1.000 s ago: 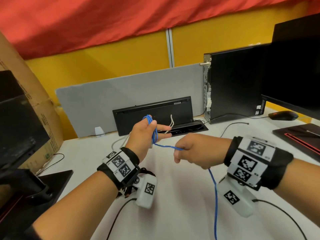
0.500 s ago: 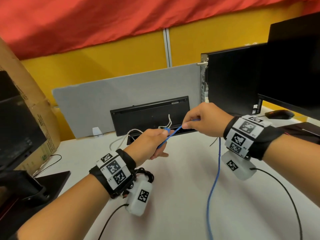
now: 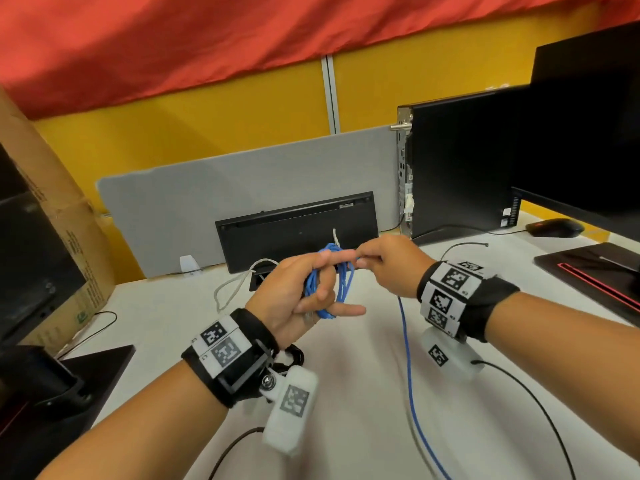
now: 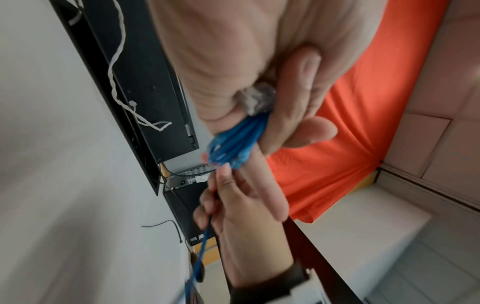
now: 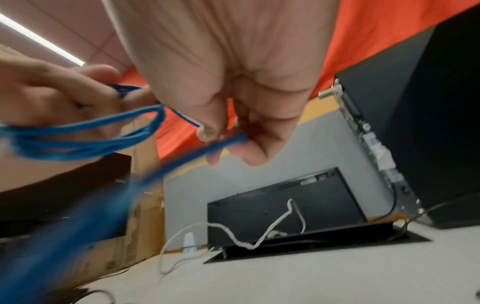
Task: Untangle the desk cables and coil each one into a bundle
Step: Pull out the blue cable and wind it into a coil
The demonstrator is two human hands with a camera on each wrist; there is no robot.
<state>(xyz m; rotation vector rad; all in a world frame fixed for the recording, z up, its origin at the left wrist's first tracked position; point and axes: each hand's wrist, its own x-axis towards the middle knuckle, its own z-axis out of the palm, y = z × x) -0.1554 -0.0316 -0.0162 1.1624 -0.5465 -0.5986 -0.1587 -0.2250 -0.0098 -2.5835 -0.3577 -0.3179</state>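
Note:
A blue cable (image 3: 343, 282) is wound in several loops round my left hand (image 3: 298, 292), from the stretched forefinger down to the little finger. In the left wrist view, curled fingers hold the loops (image 4: 231, 144) and the clear plug (image 4: 255, 98) against the palm. My right hand (image 3: 384, 265) is just right of the left forefinger's tip and pinches the free run of the cable (image 5: 226, 142) between thumb and fingertips. From there the cable (image 3: 408, 368) hangs to the desk and runs toward me. A white cable (image 3: 239, 278) lies loose by the keyboard.
A black keyboard (image 3: 298, 230) leans on the grey divider behind an open cable hatch (image 5: 324, 240). A PC tower (image 3: 457, 168), monitor (image 3: 588, 133), mouse (image 3: 554, 227) and dark pad (image 3: 595, 271) stand to the right. A cardboard box (image 3: 59, 230) is to the left. A thin black cable (image 3: 464, 245) lies near the tower.
My right hand carried the blue cable from in front of the left hand up over it, then round to the forefinger's tip. The left hand has turned, with more loops showing on it.

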